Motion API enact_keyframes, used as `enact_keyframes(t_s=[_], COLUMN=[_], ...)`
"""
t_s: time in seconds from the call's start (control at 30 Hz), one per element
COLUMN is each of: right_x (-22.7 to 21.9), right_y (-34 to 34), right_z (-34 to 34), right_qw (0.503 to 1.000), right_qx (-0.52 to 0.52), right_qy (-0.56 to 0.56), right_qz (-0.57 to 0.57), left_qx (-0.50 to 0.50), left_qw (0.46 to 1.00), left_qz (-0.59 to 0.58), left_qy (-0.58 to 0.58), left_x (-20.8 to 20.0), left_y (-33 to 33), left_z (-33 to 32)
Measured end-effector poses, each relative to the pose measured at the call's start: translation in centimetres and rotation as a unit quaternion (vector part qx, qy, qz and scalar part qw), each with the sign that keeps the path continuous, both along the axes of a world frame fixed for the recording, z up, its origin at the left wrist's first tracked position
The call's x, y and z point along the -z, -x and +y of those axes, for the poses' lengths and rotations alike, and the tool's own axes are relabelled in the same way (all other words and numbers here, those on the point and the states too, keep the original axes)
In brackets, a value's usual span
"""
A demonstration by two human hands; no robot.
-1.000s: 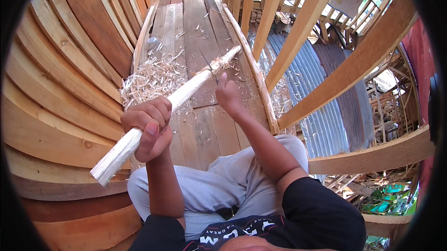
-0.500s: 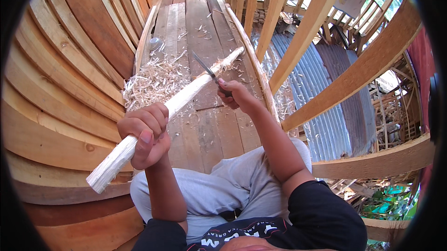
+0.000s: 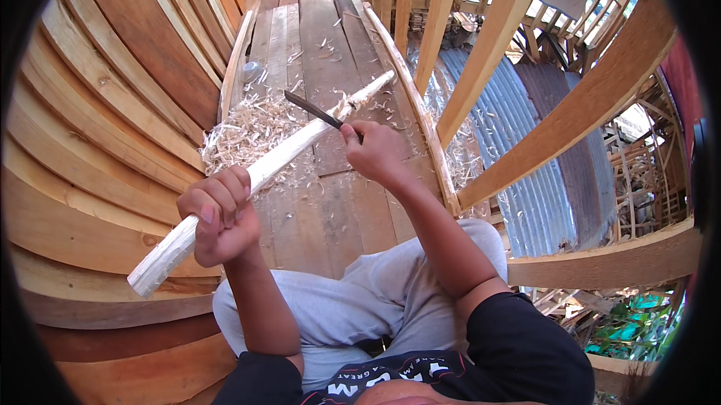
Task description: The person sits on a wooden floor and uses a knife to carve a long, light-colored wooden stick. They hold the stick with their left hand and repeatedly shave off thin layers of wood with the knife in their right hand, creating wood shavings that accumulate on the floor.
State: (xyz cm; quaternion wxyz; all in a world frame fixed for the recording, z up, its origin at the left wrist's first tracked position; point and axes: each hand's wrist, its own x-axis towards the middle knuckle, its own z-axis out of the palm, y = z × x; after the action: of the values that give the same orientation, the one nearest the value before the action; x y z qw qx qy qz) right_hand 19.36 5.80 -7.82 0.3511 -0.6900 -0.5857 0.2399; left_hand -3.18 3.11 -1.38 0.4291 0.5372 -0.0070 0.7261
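A pale, peeled wooden stick (image 3: 289, 145) slants from lower left to upper right in front of me. My left hand (image 3: 219, 217) is wrapped round it near its thick lower end. The far end reaches the foot of the railing on the right. My right hand (image 3: 375, 151) is closed on the handle of a knife (image 3: 312, 110), whose dark blade points up and left across the stick. Whether the edge touches the wood I cannot tell. Just beyond the blade, a curl of shaving and a rough patch show on the stick.
A heap of wood shavings (image 3: 251, 133) lies on the plank floor (image 3: 330, 202), beside a small clear round object (image 3: 251, 71). A plank wall (image 3: 113, 134) rises on the left. A slatted wooden railing (image 3: 481, 52) runs along the right, with corrugated metal roofing (image 3: 518, 157) below.
My left hand and the stick's near end have shifted slightly up and left. The knife has turned, its blade now lying flatter and pointing further left.
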Motion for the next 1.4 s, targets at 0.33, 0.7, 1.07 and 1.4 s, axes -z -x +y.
enact_keyframes(t_s=[0.33, 0.7, 1.07, 1.4], right_x=[1.0, 1.7, 4.4, 5.7], right_y=[1.4, 2.4, 1.0, -0.5], right_z=[-0.5, 0.5, 1.4, 2.5], right_qw=[0.999, 0.997, 0.992, 0.981], right_qx=[0.048, 0.036, 0.069, 0.156], right_qy=[-0.02, -0.053, -0.104, -0.086], right_qz=[-0.006, -0.052, -0.002, -0.077], left_qx=[0.024, 0.021, 0.002, 0.009], left_qw=[0.999, 1.0, 1.0, 1.0], left_qz=[0.038, 0.008, 0.009, -0.021], left_qy=[-0.003, -0.019, -0.004, 0.008], left_x=[0.1, -0.5, -1.1, -1.2], left_y=[0.0, 0.1, -1.3, -0.7], left_z=[0.1, 0.2, -1.0, -0.3])
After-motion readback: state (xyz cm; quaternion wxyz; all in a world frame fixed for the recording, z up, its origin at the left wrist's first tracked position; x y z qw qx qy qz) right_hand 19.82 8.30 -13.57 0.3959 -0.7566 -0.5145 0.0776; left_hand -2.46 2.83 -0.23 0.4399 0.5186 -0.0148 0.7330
